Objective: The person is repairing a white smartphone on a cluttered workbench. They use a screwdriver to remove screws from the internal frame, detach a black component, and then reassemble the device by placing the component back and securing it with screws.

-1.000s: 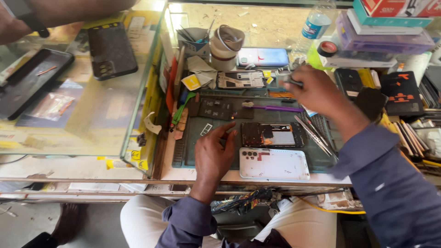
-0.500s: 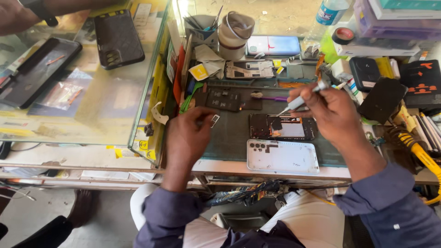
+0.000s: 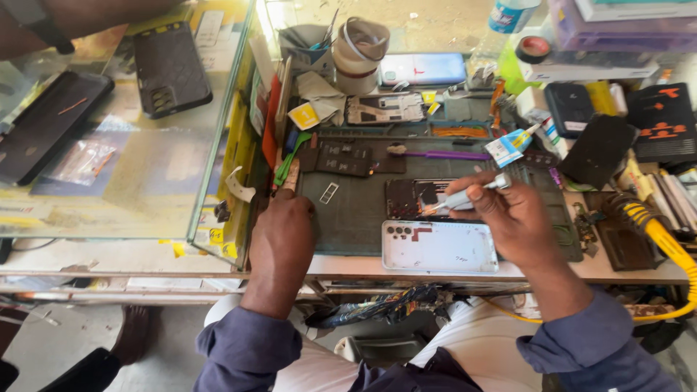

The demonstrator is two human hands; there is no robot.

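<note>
— What's nearest?
— A white phone back cover (image 3: 438,246) at the desk (image 3: 617,270) edge. Behind it, the opened phone (image 3: 417,197) on the dark mat (image 3: 356,218).
— The hands?
— Right hand (image 3: 508,218) grips a screwdriver (image 3: 465,197), tip on the phone; left hand (image 3: 283,232) rests curled, empty. Beyond, cluttered parts, glass counter (image 3: 123,167).

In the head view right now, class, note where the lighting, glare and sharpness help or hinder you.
Head view: even daylight, soft shadows; the glass counter top carries pale reflections; the right hand with its screwdriver and the opened phone read sharp, as does the left hand; edges bow slightly from the wide lens.
</note>
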